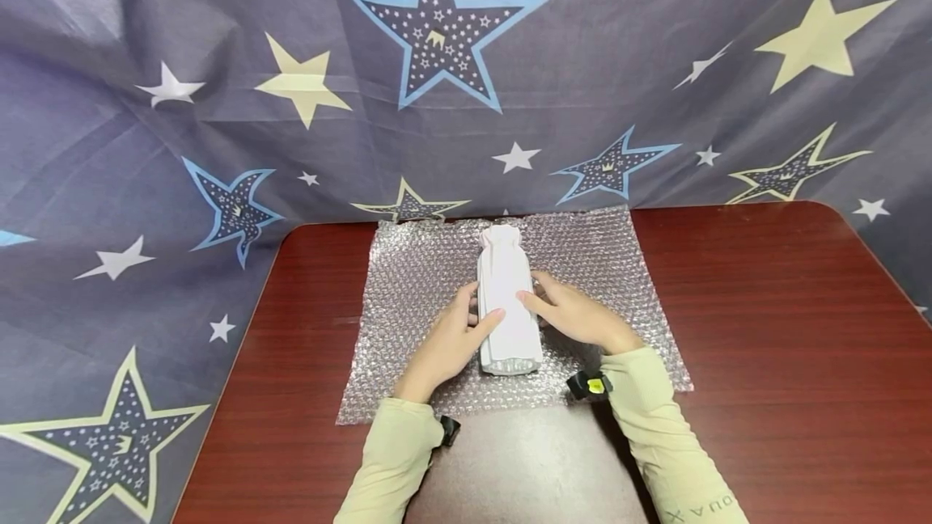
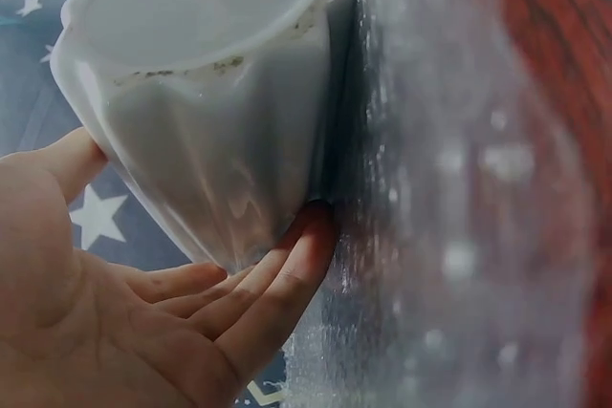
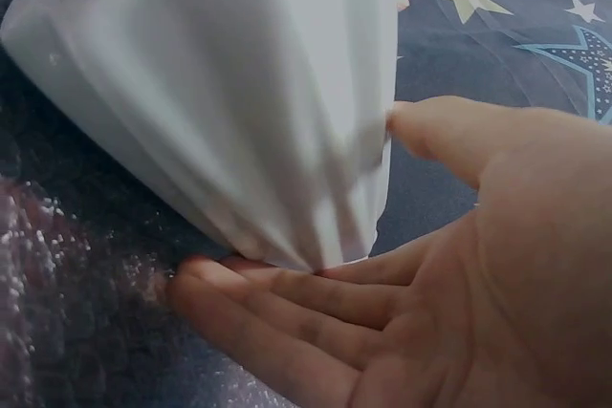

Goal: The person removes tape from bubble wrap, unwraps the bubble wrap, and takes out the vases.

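Note:
A white fluted vase (image 1: 508,297) lies on its side on a sheet of bubble wrap (image 1: 422,265), its neck toward the curtain and its base toward me. My left hand (image 1: 450,342) holds the vase's left side, thumb over the top. On the opposite side my right hand (image 1: 575,312) grips it, the thumb likewise on top. In the left wrist view the flat round base of the vase (image 2: 191,7) shows dark specks along its rim. The right wrist view has my right fingertips (image 3: 206,279) low against the vase, by the bubble wrap.
The bubble wrap lies across the middle of a reddish-brown table (image 1: 786,330), reaching its back edge. Behind and to the left hangs a dark curtain (image 1: 277,14) printed with stars. Each wrist carries a small black camera.

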The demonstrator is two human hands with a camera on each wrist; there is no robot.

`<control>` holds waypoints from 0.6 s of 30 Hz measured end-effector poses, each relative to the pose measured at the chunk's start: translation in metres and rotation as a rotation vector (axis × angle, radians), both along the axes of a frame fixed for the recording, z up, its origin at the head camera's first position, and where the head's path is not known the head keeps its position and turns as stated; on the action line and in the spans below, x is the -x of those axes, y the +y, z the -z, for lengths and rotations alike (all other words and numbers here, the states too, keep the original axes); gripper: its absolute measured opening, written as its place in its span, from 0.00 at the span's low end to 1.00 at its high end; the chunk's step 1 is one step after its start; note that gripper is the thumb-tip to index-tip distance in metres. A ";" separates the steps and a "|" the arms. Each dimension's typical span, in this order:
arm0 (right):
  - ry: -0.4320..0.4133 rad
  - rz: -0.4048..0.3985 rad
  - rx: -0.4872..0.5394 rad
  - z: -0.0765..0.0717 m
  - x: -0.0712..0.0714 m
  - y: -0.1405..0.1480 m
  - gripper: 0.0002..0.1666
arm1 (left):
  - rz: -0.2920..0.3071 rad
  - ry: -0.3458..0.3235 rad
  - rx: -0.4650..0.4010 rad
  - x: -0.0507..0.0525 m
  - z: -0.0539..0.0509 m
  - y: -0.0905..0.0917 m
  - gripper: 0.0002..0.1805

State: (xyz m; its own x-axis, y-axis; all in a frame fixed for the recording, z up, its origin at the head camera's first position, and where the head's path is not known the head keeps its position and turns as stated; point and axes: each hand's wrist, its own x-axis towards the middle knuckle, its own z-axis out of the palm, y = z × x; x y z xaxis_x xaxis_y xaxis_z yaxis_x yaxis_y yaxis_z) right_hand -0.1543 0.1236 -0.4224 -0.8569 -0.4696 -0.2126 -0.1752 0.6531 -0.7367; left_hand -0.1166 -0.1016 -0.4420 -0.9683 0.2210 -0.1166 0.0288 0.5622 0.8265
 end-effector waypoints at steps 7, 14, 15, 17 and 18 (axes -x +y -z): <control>0.027 0.018 0.000 0.002 0.000 -0.002 0.46 | -0.013 -0.018 -0.010 -0.001 -0.001 0.003 0.46; 0.051 0.027 -0.007 0.003 -0.001 -0.006 0.49 | -0.040 -0.011 0.017 -0.006 -0.005 0.008 0.48; 0.049 0.027 -0.007 0.003 -0.001 -0.006 0.50 | -0.046 -0.009 0.025 -0.006 -0.005 0.008 0.48; 0.041 0.031 -0.008 0.003 -0.001 -0.006 0.54 | -0.052 -0.010 0.035 -0.007 -0.006 0.009 0.49; 0.036 0.036 -0.012 0.003 -0.002 -0.006 0.55 | -0.055 -0.009 0.043 -0.007 -0.006 0.010 0.49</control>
State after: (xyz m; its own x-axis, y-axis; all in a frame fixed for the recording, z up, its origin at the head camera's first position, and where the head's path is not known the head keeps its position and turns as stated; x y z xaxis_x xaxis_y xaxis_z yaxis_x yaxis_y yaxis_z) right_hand -0.1528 0.1176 -0.4252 -0.8803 -0.4361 -0.1868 -0.1777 0.6682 -0.7224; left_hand -0.1095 -0.0918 -0.4359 -0.9777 0.1624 -0.1333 -0.0100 0.5975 0.8018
